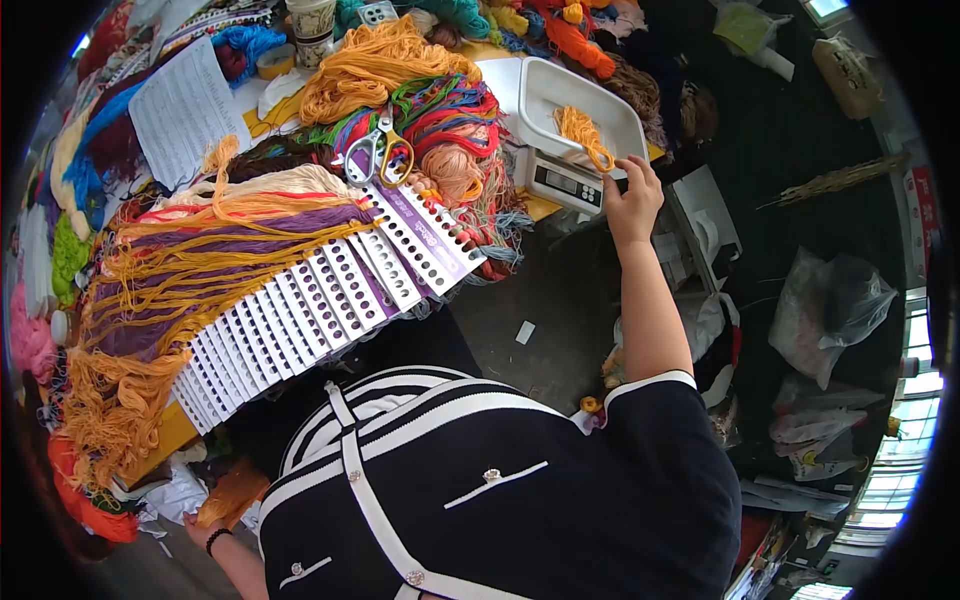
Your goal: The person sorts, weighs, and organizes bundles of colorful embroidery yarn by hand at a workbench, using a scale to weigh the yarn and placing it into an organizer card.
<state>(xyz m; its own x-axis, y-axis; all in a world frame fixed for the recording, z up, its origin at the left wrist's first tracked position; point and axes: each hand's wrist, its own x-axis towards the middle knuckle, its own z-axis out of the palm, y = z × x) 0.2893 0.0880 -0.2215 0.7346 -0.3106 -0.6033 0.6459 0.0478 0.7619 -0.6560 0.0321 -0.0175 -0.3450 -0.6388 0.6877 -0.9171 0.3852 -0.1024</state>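
Observation:
My right hand (634, 203) is at the corner of a white weighing tray (625, 95), its thumb and fingers closed on the end of a small orange thread bundle (578, 130) lying in it. The tray sits on a digital scale (562, 182) with a display and buttons. Low at the left, below the table edge, my left hand (207, 525), with a dark bead bracelet, is closed on a larger orange thread hank (236, 492). Its fingers are partly hidden.
Punched white thread cards (300, 305) carry orange, purple and cream threads along the table's near edge. Scissors (380, 155) lie on top of the cards. Coloured yarn heaps (385, 70), a printed sheet (190, 112) and a paper cup (312, 30) are behind. Plastic bags (828, 305) lie on the floor.

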